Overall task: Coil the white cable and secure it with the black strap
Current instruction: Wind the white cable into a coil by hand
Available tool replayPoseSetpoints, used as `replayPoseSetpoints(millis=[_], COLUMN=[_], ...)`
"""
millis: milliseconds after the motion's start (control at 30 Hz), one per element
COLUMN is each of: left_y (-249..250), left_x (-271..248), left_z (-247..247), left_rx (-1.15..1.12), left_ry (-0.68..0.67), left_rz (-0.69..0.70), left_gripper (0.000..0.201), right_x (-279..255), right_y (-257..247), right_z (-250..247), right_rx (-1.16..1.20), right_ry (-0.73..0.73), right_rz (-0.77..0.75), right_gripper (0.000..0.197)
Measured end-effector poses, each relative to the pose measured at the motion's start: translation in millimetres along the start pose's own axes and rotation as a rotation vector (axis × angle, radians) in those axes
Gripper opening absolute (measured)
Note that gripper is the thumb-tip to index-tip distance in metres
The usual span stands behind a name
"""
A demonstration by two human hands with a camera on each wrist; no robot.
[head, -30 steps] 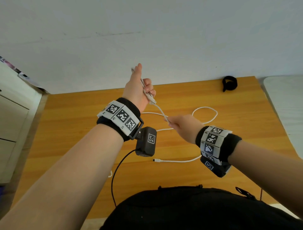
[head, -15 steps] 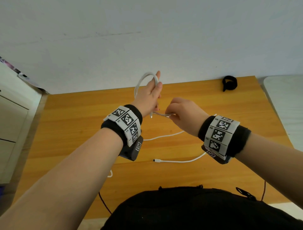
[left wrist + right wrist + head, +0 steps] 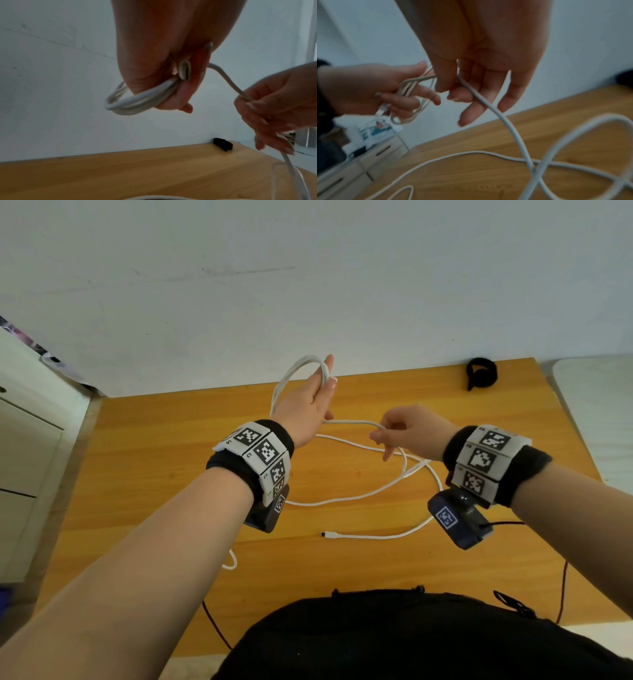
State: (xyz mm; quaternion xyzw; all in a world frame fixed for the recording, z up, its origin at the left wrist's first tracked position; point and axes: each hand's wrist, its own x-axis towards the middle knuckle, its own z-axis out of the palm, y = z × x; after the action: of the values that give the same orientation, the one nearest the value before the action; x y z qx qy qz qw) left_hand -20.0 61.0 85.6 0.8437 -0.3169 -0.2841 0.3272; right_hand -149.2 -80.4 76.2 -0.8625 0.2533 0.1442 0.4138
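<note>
My left hand (image 3: 313, 402) is raised over the wooden table (image 3: 171, 474) and grips a small coil of the white cable (image 3: 291, 374), with loops round its fingers (image 3: 173, 97). In the right wrist view the coil (image 3: 412, 86) and a plug end hang from that hand. My right hand (image 3: 394, 433) pinches the cable (image 3: 476, 93) a short way from the coil. The rest of the cable trails in loose curves on the table, its free plug (image 3: 329, 534) near the front. The black strap (image 3: 481, 372) lies at the table's far right edge by the wall.
A white wall rises right behind the table. White drawers (image 3: 20, 460) stand to the left and a pale surface (image 3: 599, 405) lies to the right. Thin dark camera wires (image 3: 561, 583) hang near my body at the front edge.
A loop has formed round my left hand, which rose and turned. My right hand came in to the left hand, then drew back right along the cable. The loose loop on the table shrank.
</note>
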Motion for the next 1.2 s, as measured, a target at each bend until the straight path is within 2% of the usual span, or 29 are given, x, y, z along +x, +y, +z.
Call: replayPoseSetpoints(millis=[67,167,300,467,567,633,767,933,1033,1200], left_y=[0.8,3.2,4.6,12.4,15.0,16.1,19.3,22.3,23.0,19.7], left_x=[-0.9,-4.5,-7.5,-12.4,-13.3,-13.2,-13.1,-13.0,-12.3,-9.2], left_z=[0.2,3.8,8.7,12.0,10.3,7.3,0.2,-5.2,-6.4,-3.2], left_rx=[0.006,-0.024,-0.136,-0.324,-0.349,-0.459,-0.764,-0.992,-0.987,-0.801], left_ry=[-0.009,-0.050,-0.202,-0.264,-0.323,-0.363,-0.424,-0.460,-0.402,-0.136], left_rz=[-0.005,0.015,-0.100,-0.122,-0.115,-0.132,-0.187,-0.203,-0.244,-0.253], left_gripper=[0.050,0.047,0.051,0.039,0.030,0.033,0.041,0.044,0.042,0.027], right_x=[-0.5,4.2,11.4,19.1,22.6,24.7,32.1,38.4,35.6,32.5], right_y=[3.9,3.4,-2.3,-7.3,-10.6,-11.9,-11.2,-13.7,-15.2,-14.7], right_z=[-4.2,-7.9,-11.1,-16.5,-16.2,-15.7,-9.0,4.5,4.7,-2.8], right_rx=[0.226,0.410,0.355,0.338,0.344,0.375,0.486,0.763,0.863,0.752], right_ry=[-0.001,0.141,0.344,0.488,0.468,0.434,0.274,0.060,0.031,0.168], right_rz=[-0.001,-0.035,-0.098,-0.174,-0.196,-0.200,-0.156,-0.088,-0.119,-0.076], right_gripper=[0.016,0.011,0.018,0.016,0.016,0.016,0.020,0.027,0.027,0.028])
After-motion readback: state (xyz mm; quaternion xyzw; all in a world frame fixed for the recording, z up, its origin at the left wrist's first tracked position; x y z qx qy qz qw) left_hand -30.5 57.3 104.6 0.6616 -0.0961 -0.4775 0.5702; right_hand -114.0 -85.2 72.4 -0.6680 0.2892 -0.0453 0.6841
